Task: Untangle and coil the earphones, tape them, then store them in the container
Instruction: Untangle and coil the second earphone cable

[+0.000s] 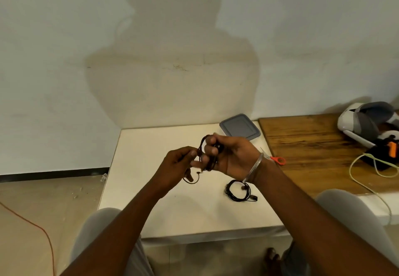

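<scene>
Fingers of right hand (228,157) curled, loops of dark earphones (201,146) wound round them; coil gripped, held up over white surface (151,146). Thumb and forefinger of left hand (179,165), just left of right hand, pinching the loose run of the same cable. Free tail hanging in a small loop under left hand, close above the surface; contact with it not discernible.

Second earphones (238,190), already coiled, lying on the surface just below right wrist, apart from both hands. Grey-lidded container (239,127) beyond right hand at far edge of surface, lid on. Orange-handled scissors (278,160) right of right wrist, blades partly hidden behind it, on wooden surface (313,142). Metal bangle (254,167) on right wrist. White headset (367,122) far right of both hands.
</scene>
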